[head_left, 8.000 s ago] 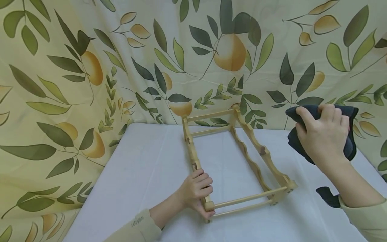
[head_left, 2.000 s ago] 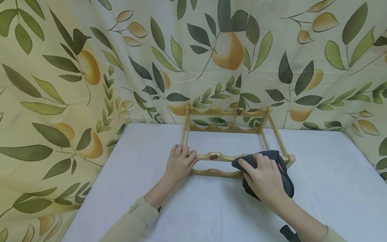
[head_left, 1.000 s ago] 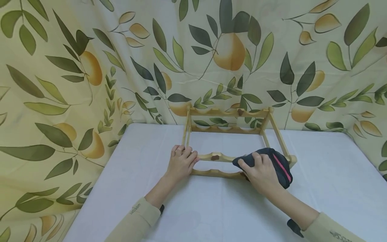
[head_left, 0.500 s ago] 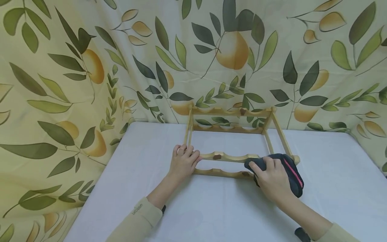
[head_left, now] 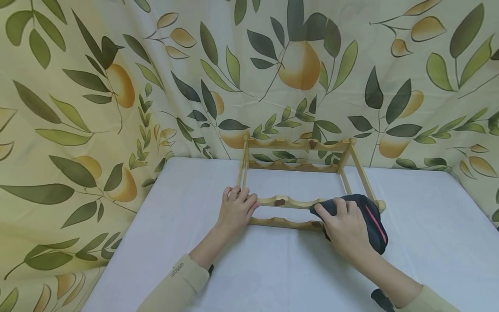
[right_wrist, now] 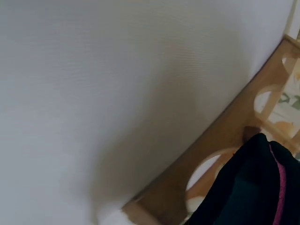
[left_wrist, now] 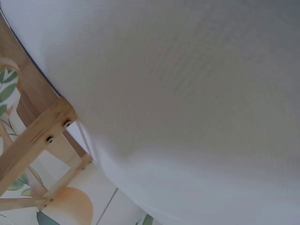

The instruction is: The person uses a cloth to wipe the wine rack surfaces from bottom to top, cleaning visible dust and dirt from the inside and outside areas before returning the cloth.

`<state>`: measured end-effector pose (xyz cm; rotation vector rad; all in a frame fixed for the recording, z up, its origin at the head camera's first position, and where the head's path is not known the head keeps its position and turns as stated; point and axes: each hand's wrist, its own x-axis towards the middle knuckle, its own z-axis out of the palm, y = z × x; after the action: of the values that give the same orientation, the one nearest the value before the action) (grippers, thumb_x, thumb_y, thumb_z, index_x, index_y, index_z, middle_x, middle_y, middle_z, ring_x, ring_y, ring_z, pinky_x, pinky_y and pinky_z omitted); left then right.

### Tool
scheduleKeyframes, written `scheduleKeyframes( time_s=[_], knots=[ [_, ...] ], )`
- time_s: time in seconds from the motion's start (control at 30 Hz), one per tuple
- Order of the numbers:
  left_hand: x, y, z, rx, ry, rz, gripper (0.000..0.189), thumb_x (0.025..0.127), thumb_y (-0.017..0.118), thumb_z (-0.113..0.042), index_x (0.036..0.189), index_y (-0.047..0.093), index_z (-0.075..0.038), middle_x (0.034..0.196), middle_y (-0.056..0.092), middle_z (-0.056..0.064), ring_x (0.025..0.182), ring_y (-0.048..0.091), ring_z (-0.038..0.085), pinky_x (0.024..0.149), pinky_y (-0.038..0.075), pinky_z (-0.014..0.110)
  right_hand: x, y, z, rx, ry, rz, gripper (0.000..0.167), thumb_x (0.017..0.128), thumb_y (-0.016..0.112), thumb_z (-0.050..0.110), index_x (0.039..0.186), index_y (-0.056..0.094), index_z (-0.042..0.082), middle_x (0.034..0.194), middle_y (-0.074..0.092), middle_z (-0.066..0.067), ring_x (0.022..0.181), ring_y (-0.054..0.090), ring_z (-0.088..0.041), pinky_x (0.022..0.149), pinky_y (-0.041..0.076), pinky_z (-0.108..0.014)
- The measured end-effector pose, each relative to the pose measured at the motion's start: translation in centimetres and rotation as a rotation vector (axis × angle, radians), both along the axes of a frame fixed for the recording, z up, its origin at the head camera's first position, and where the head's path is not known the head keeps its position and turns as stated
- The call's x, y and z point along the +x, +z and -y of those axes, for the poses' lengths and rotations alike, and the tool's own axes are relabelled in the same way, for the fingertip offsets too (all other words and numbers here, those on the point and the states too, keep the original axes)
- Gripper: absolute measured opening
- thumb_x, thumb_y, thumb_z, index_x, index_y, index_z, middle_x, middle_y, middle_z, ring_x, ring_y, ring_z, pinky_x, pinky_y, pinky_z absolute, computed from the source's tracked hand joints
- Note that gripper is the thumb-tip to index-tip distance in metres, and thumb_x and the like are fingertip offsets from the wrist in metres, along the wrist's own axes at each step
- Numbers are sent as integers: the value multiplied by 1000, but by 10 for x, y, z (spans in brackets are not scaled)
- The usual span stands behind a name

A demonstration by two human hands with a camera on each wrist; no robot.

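Observation:
A light wooden rack with scalloped rails [head_left: 288, 202] stands on the table, long side towards me. My left hand [head_left: 235, 208] grips its front left corner, fingers over the top. A folded dark navy cloth with a pink edge [head_left: 376, 221] is gripped by my right hand [head_left: 347, 225] against the right end of the rack's front side. The cloth hides part of that end. In the left wrist view a rack corner [left_wrist: 37, 136] shows at lower left. In the right wrist view the dark cloth [right_wrist: 248, 187] lies over the scalloped side [right_wrist: 225, 126].
The table [head_left: 265, 264] has a white cover. Behind and left of it hangs a curtain [head_left: 128, 108] printed with leaves and fruit. A dark strap end [head_left: 381, 299] hangs by the right sleeve.
Since the oldest frame the rack has been turned to lie crosswise, and the cloth has come down from the right onto its front. Lately the cloth shifts slightly back and forth; the left hand stays.

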<state>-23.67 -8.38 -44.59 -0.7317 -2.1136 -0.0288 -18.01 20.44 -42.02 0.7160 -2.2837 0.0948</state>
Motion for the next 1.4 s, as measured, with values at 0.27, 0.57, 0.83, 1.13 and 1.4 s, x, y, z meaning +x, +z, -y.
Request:
scheduleKeyframes(
  time_s=[0.27, 0.57, 0.83, 1.13, 1.4],
  knots=[
    [1, -2, 2, 16, 0, 26, 43, 100, 20, -40, 84, 53, -17, 85, 44, 0, 91, 41, 22, 81, 33, 40, 2, -4, -6, -2, -24, 14, 18, 91, 44, 20, 104, 54, 11, 95, 44, -29, 68, 40, -41, 49, 38, -43],
    [1, -2, 0, 11, -11, 35, 43, 100, 20, -41, 84, 53, -17, 86, 45, 0, 91, 41, 22, 81, 34, 41, 2, 2, 8, -16, -16, 47, 30, 79, 64, 15, 106, 54, 12, 96, 45, -29, 70, 42, -41, 52, 40, -43],
    [0, -3, 0, 16, -1, 36, 44, 100, 20, -40, 84, 54, -17, 86, 45, 0, 92, 41, 23, 82, 33, 41, 7, 3, -5, 3, -79, 19, 48, 60, 69, 5, 105, 53, 12, 96, 45, -29, 70, 41, -41, 50, 33, -40],
    [0, -3, 0, 11, -3, 50, 44, 100, 20, -40, 85, 54, -17, 87, 44, 0, 93, 40, 22, 82, 34, 41, 4, 7, 13, 31, -27, 76, 47, 65, 73, 8, 108, 54, 12, 98, 44, -26, 78, 41, -39, 59, 34, -44],
    [0, -3, -1, 24, -12, 36, 45, 100, 19, -41, 84, 53, -17, 88, 44, 1, 93, 40, 23, 82, 33, 41, 8, 5, -4, 39, -57, 96, 27, 82, 58, 17, 108, 52, 11, 97, 42, -27, 78, 39, -41, 58, 31, -45]
  ],
)
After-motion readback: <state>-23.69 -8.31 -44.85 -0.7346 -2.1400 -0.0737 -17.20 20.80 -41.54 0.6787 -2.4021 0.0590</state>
